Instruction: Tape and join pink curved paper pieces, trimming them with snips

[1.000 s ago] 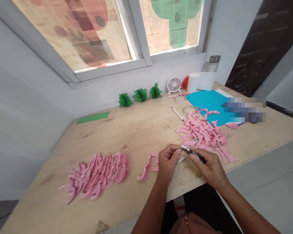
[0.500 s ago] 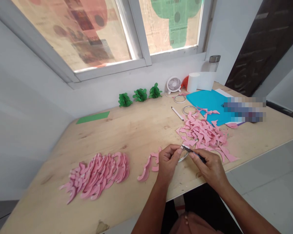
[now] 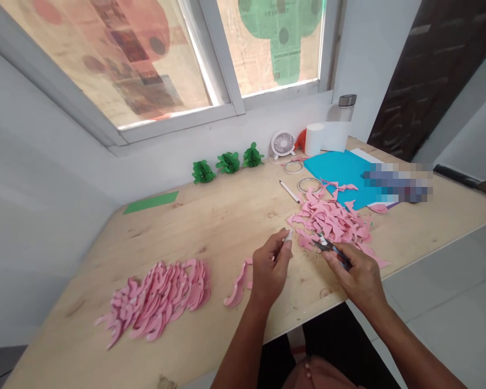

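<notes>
Your left hand [image 3: 269, 270] hovers low over the desk [image 3: 210, 227], thumb and forefinger pinched on a small white sliver [image 3: 287, 235] that pokes out past the fingertips; what the sliver is I cannot tell. Your right hand [image 3: 358, 275] is closed around a small dark cutting tool [image 3: 328, 246], its tip pointing toward the heap of pink scraps [image 3: 332, 221]. The two hands sit apart, with bare wood between them.

Take the heap of pink scraps as your landmark. The tool's tip reaches its near edge, and your right hand lies just on the near side of it. Your left hand is to the left of the heap, close by. Just beyond that hand on the left, a few curved pink pieces [image 3: 237, 283] lie on the wood, partly hidden behind the hand. Much further left of the heap, well apart, is a big spread of pink curved cutouts [image 3: 160, 297], overlapping one another.

On the far side of the heap, touching its edge, lies a blue sheet [image 3: 344, 173], with a few pink scraps resting on it. A white pen [image 3: 289, 191] and a wire ring [image 3: 308, 185] lie just behind the heap too. Further back, near the wall, stand a small white fan [image 3: 282, 145], a white roll [image 3: 324, 138], and three green paper ornaments [image 3: 227, 162] in a row. A green strip [image 3: 150, 202] lies far to the left
</notes>
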`<move>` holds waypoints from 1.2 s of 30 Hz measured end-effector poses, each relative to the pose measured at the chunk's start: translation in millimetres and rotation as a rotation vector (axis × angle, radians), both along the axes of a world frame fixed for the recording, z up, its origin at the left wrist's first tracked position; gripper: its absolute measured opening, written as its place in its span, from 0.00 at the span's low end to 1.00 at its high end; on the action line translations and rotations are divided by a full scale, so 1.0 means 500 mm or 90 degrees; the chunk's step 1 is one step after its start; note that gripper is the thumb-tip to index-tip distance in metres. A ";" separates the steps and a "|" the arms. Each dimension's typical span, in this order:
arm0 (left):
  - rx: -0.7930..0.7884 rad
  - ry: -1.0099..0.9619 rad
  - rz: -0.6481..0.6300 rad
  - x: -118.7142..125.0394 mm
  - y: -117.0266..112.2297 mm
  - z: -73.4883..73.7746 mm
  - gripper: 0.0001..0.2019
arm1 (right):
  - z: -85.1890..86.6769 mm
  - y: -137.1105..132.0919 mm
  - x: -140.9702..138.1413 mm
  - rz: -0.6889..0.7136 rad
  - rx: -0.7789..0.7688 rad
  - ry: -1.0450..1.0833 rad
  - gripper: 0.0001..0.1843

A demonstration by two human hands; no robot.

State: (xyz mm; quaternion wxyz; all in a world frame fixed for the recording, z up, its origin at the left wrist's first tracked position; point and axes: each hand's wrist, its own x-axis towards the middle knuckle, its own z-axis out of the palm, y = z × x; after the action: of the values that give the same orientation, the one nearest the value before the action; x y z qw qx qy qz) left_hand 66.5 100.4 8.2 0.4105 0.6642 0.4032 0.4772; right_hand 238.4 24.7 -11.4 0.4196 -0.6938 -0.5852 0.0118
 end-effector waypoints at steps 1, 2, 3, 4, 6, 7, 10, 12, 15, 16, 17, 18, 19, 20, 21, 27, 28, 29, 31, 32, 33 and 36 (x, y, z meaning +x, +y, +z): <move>0.051 0.069 0.005 0.003 0.007 0.007 0.12 | 0.000 -0.003 0.003 0.001 0.000 0.010 0.17; 0.098 0.144 0.008 0.007 0.014 0.013 0.13 | 0.000 -0.006 0.005 0.003 -0.001 0.019 0.17; 0.137 0.220 0.010 0.013 0.022 0.017 0.13 | 0.001 -0.009 0.008 0.006 0.000 0.028 0.17; 0.165 0.296 0.009 0.021 0.030 0.020 0.14 | 0.001 -0.012 0.011 0.007 0.003 0.035 0.17; 0.191 0.404 -0.003 0.041 0.045 0.019 0.15 | 0.002 -0.018 0.018 0.002 0.013 0.044 0.16; 0.196 0.426 -0.010 0.052 0.052 0.017 0.15 | 0.001 -0.021 0.021 -0.005 0.019 0.046 0.16; 0.202 0.476 -0.029 0.083 0.066 0.002 0.21 | -0.004 -0.030 0.030 -0.026 0.030 0.046 0.16; 0.200 0.546 -0.038 0.099 0.071 -0.008 0.28 | -0.008 -0.034 0.034 -0.026 0.029 0.039 0.16; 0.214 0.600 -0.038 0.114 0.075 -0.018 0.32 | -0.011 -0.038 0.037 -0.009 0.023 0.023 0.16; 0.222 0.580 -0.043 0.117 0.074 -0.020 0.32 | -0.010 -0.038 0.037 -0.003 0.022 0.014 0.16; 0.228 0.545 -0.052 0.117 0.073 -0.021 0.31 | -0.010 -0.039 0.036 0.003 0.024 0.003 0.16; 0.231 0.506 -0.063 0.117 0.071 -0.021 0.30 | -0.008 -0.039 0.036 0.008 0.027 -0.011 0.15; 0.232 0.469 -0.073 0.114 0.068 -0.021 0.28 | -0.007 -0.039 0.034 0.013 0.033 -0.027 0.15; 0.230 0.436 -0.081 0.110 0.064 -0.021 0.26 | -0.004 -0.039 0.032 0.016 0.040 -0.044 0.15; 0.227 0.409 -0.085 0.105 0.058 -0.021 0.23 | -0.002 -0.039 0.030 0.020 0.048 -0.063 0.15; 0.164 0.275 -0.028 0.046 -0.004 -0.010 0.12 | 0.018 -0.035 0.011 0.051 0.092 -0.156 0.13; 0.152 0.258 -0.016 0.035 -0.015 -0.005 0.11 | 0.021 -0.034 0.007 0.054 0.095 -0.169 0.13; 0.140 0.236 -0.006 0.025 -0.025 0.003 0.10 | 0.024 -0.031 0.003 0.057 0.097 -0.180 0.13; 0.111 0.152 0.015 0.007 -0.041 0.019 0.07 | 0.029 -0.027 -0.006 0.066 0.104 -0.200 0.13; 0.121 0.132 0.017 0.000 -0.047 0.028 0.07 | 0.031 -0.024 -0.011 0.073 0.111 -0.208 0.13; 0.140 0.117 0.011 -0.006 -0.051 0.035 0.08 | 0.034 -0.022 -0.015 0.083 0.117 -0.218 0.13; 0.227 0.112 -0.021 -0.017 -0.056 0.051 0.10 | 0.043 -0.017 -0.026 0.117 0.127 -0.245 0.12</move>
State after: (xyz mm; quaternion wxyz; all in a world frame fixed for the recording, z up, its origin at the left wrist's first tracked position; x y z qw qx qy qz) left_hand 57.8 72.2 33.8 0.2573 0.7723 0.3356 0.4741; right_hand 225.7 16.3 10.1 0.3640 -0.5822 -0.7132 -0.1409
